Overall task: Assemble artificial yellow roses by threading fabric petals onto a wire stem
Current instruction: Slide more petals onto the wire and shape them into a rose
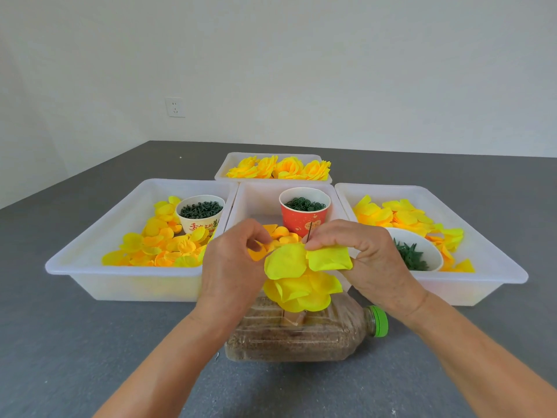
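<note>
Two hands thread a yellow petal onto a wire above a bottle.

Near, a bottle [304, 336] lies on its side, stacked petals [301, 289] on the upright wire [309, 233]. Left hand [232, 263] and right hand [364, 254] each pinch a petal [301, 259] at the wire's top. Beyond sit trays [90, 260] of petals and cups; farthest, finished roses [278, 168].
</note>
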A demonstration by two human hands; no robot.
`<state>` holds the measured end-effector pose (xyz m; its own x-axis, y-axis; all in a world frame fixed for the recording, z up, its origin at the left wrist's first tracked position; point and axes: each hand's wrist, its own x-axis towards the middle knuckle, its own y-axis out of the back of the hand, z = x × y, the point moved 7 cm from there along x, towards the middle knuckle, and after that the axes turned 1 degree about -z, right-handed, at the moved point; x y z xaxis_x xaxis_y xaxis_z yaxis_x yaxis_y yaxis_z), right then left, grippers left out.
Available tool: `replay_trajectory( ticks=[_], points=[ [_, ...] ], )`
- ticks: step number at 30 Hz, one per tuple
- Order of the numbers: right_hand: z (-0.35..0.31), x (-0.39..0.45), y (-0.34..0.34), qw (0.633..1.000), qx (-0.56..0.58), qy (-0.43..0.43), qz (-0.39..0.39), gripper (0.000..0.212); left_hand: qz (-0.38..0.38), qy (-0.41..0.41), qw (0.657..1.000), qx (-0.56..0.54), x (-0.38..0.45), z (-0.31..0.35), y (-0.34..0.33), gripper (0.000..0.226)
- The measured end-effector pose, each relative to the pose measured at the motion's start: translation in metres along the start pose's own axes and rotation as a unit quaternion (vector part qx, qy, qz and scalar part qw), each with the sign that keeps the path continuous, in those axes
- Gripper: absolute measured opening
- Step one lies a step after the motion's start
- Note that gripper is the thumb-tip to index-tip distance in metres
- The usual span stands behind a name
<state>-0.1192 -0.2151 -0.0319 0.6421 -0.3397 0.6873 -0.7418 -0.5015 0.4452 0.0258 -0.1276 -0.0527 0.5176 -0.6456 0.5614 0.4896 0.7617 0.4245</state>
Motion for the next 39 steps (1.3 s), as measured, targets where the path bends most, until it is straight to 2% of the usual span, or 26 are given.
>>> replay_trajectory(
  ticks=[3,8,13,17,19,23,30,35,39],
  points=[
    [0.002,-0.002,-0.001,1.000,0.002,0.003,0.005,0.020,0.032,-0.069,0.997,-0.006,0.000,0.013,0.006,0.018],
    [-0.001,-0.005,-0.004,1.000,-0.018,0.019,0.008,0.020,0.004,-0.153,0.987,-0.047,-0.003,0.022,0.002,0.015],
    [-0.006,-0.015,0.007,0.994,-0.094,0.026,0.039,0.033,-0.001,-0.169,0.985,-0.022,-0.005,0.021,0.002,0.015],
    [-0.010,-0.026,0.015,0.986,-0.148,0.043,0.069,0.024,-0.007,-0.170,0.985,-0.026,-0.005,0.021,0.003,0.017],
    [-0.013,-0.029,0.013,0.981,-0.171,0.065,0.059,0.019,-0.007,-0.173,0.985,-0.025,-0.005,0.020,0.002,0.018],
    [-0.018,-0.031,0.008,0.975,-0.199,0.091,0.043,0.025,-0.014,-0.183,0.983,-0.012,-0.007,0.020,0.001,0.019],
    [-0.016,-0.033,0.004,0.972,-0.211,0.093,0.031,0.025,-0.034,-0.232,0.972,0.029,-0.010,0.022,0.000,0.024],
    [-0.016,-0.036,0.002,0.968,-0.228,0.100,0.025,0.017,-0.044,-0.246,0.968,0.036,-0.010,0.022,0.001,0.024],
    [-0.020,-0.035,0.000,0.965,-0.241,0.103,0.020,0.022,-0.045,-0.244,0.968,0.033,-0.010,0.020,0.001,0.022]
  ],
)
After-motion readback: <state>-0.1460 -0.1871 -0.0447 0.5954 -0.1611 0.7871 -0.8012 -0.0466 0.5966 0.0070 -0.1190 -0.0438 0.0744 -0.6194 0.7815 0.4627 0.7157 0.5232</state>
